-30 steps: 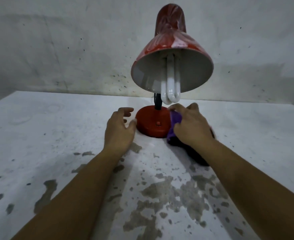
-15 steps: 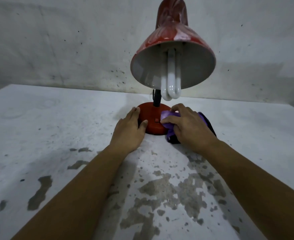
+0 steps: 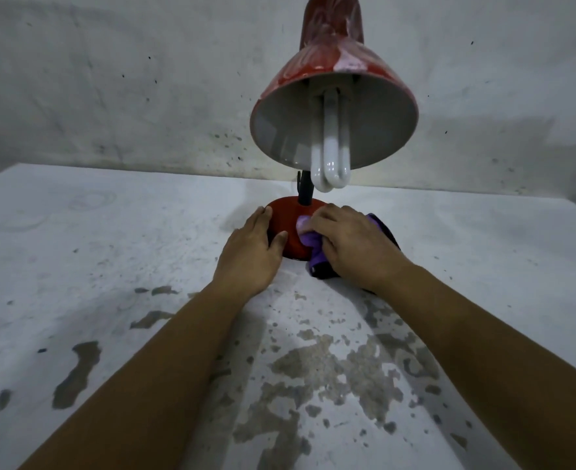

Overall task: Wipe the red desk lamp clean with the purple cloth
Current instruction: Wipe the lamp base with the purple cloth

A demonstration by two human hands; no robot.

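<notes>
Red desk lamp (image 3: 330, 106) stands on the white table (image 3: 110, 266), near the wall — round base (image 3: 288, 228) between my hands. My right hand (image 3: 354, 245) grips the purple cloth (image 3: 308, 237), bunched, pressed on the base's right side. My left hand (image 3: 251, 252) — fingers straight, flat against its left edge, holding nothing.

Lamp base (image 3: 288, 222) on the table (image 3: 110, 266), left hand (image 3: 251, 252) against its left side, cloth (image 3: 310, 239) on its right under the right hand (image 3: 354, 245), shade (image 3: 334, 96) above it

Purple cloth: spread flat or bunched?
Bunched. The purple cloth is wadded under the right hand against the lamp base.
</notes>
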